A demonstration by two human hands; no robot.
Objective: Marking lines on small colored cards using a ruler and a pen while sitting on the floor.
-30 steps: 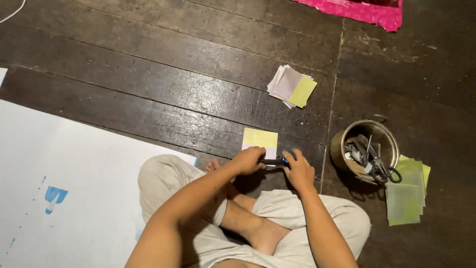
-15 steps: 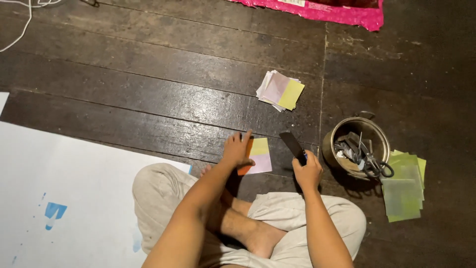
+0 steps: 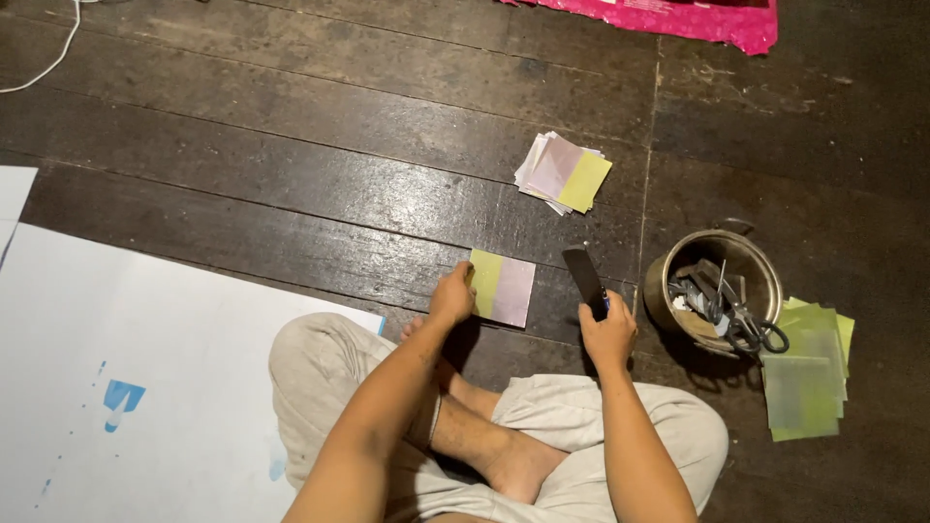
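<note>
I sit cross-legged on a dark wooden floor. My left hand (image 3: 451,295) presses its fingers on the left edge of a small paper piece (image 3: 504,287), half yellow-green and half pale pink, lying flat on the boards. My right hand (image 3: 607,334) grips a dark flat blade-like tool (image 3: 584,277) that points up and away from me, just right of the paper and not touching it.
A stack of similar pink and yellow papers (image 3: 562,172) lies farther out. A metal pot (image 3: 665,271) holding scissors and tools stands at the right, with green sheets (image 3: 809,373) beside it. A large white sheet (image 3: 126,368) covers the floor at left; pink plastic (image 3: 678,15) lies at the top.
The hands, together over the paper a second ago, have parted. The right hand has drawn the dark tool off to the right while the left hand stays on the paper's edge.
</note>
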